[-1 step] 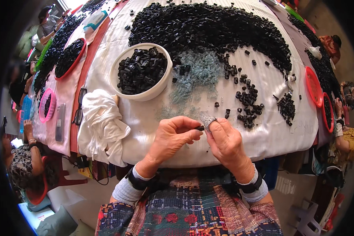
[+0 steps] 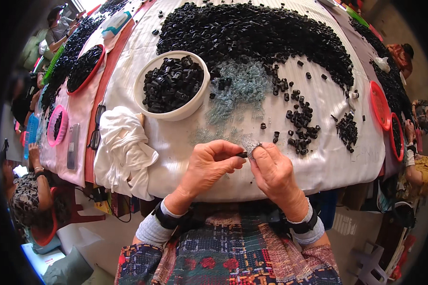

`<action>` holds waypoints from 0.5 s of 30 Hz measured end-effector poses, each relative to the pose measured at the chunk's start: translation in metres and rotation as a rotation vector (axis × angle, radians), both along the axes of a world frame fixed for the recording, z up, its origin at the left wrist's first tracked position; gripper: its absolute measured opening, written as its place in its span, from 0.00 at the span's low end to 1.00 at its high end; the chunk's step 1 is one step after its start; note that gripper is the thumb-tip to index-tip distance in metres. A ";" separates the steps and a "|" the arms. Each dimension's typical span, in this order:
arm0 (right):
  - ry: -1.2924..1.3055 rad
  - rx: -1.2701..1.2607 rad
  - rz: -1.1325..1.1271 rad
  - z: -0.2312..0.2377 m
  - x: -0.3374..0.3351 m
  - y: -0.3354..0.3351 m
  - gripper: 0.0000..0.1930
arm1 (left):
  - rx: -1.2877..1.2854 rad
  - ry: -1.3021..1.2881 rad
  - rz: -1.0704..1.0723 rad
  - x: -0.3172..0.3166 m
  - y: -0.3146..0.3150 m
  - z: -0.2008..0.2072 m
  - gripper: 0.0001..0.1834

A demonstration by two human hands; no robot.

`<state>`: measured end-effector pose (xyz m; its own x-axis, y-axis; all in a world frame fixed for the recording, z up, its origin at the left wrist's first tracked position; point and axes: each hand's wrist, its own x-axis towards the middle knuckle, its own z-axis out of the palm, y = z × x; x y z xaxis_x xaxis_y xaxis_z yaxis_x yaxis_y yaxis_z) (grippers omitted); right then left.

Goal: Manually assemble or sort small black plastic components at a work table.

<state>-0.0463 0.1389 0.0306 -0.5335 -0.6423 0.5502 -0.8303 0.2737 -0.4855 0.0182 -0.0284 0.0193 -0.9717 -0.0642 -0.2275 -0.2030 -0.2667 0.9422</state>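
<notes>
My left hand (image 2: 211, 164) pinches a small black plastic part (image 2: 242, 155) between thumb and fingertips. Close beside it, the curled fingers of my right hand (image 2: 277, 171) hold a silvery clump of fine pieces (image 2: 250, 144), too small to make out singly. Beyond my hands spreads a heap of tiny pale-blue, glassy-looking pieces (image 2: 245, 88). Short black tubular parts (image 2: 299, 116) lie loose to its right. Left of the heap stands a white bowl (image 2: 188, 113) filled with similar black parts (image 2: 171, 83).
A large mound of black parts (image 2: 252, 33) covers the table's far side. A crumpled white cloth (image 2: 123, 147), glasses (image 2: 95, 135) and a phone (image 2: 73, 146) lie left. Red baskets (image 2: 379, 104) and a small black cluster (image 2: 347, 130) are right. Other people work along both sides.
</notes>
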 end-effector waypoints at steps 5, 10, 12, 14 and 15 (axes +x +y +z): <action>-0.126 -0.061 -0.027 -0.004 0.004 0.000 0.16 | -0.020 0.002 -0.010 0.002 -0.002 -0.003 0.12; -0.214 -0.162 -0.101 -0.010 0.007 -0.003 0.15 | 0.119 -0.013 -0.008 0.003 -0.001 -0.003 0.11; -0.170 -0.183 -0.075 -0.014 0.008 -0.005 0.15 | 0.142 -0.003 -0.017 0.004 -0.001 -0.004 0.12; -0.134 -0.182 -0.075 -0.018 0.008 -0.006 0.15 | 0.142 -0.014 -0.016 0.004 -0.002 -0.004 0.12; -0.098 -0.184 -0.074 -0.019 0.008 -0.007 0.15 | 0.144 -0.015 -0.016 0.004 -0.002 -0.005 0.12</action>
<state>-0.0385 0.1319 0.0115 -0.6322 -0.4932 0.5975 -0.7575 0.2316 -0.6103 0.0219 -0.0303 0.0143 -0.9687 -0.0146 -0.2479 -0.2220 -0.3961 0.8910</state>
